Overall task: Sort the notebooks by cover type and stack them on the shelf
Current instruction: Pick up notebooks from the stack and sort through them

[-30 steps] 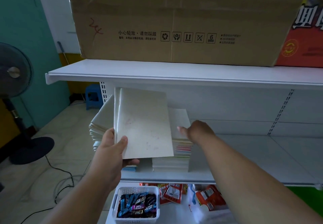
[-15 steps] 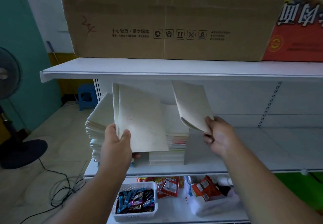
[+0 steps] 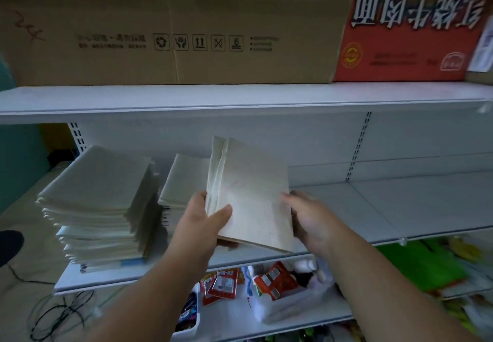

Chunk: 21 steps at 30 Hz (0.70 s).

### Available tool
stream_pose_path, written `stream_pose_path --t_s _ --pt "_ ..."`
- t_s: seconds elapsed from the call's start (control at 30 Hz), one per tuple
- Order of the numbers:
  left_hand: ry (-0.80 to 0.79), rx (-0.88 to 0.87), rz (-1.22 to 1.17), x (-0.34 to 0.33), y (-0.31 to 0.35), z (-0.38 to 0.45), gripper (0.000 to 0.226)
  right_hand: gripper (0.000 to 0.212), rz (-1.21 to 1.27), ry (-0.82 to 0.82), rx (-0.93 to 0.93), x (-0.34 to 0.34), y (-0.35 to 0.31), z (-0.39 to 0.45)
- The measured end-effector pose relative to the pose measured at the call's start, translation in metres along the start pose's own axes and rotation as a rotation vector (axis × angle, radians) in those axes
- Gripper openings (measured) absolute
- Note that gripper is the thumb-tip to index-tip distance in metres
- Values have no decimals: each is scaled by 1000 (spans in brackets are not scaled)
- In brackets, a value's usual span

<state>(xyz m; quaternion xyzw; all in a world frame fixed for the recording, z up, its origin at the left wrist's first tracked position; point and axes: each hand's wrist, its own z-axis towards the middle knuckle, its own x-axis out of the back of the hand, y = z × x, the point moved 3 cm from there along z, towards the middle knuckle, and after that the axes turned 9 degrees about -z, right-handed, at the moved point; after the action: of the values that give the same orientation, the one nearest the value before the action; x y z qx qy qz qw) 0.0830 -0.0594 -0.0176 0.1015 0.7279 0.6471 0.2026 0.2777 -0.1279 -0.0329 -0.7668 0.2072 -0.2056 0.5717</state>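
Fingers of the left hand curl round the left edge of a few pale notebooks, thumb on the front cover, while the right hand grasps their right edge. Both hands hold the notebooks tilted above the middle shelf. Just to the left, two stacks rest on that shelf: a tall stack near its end and a shorter stack beside it. A cardboard box sits on the shelf above.
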Motion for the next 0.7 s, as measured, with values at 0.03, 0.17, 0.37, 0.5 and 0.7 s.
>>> stream_pose_path --t_s 0.03,0.17,0.37,0.5,0.7 --pt "-38 2 20 -15 -5 2 26 33 70 -10 -3 19 -5 10" --pt "-142 -25 174 -84 -34 12 17 30 184 64 18 93 -17 52" --pt "-131 -53 524 -171 -78 50 12 32 -21 157 213 170 -21 101" --pt "9 -49 421 -197 -100 79 21 36 -241 134 397 184 -21 114" --pt "135 -65 311 -209 -130 110 26 43 -262 70 420 180 0 141"
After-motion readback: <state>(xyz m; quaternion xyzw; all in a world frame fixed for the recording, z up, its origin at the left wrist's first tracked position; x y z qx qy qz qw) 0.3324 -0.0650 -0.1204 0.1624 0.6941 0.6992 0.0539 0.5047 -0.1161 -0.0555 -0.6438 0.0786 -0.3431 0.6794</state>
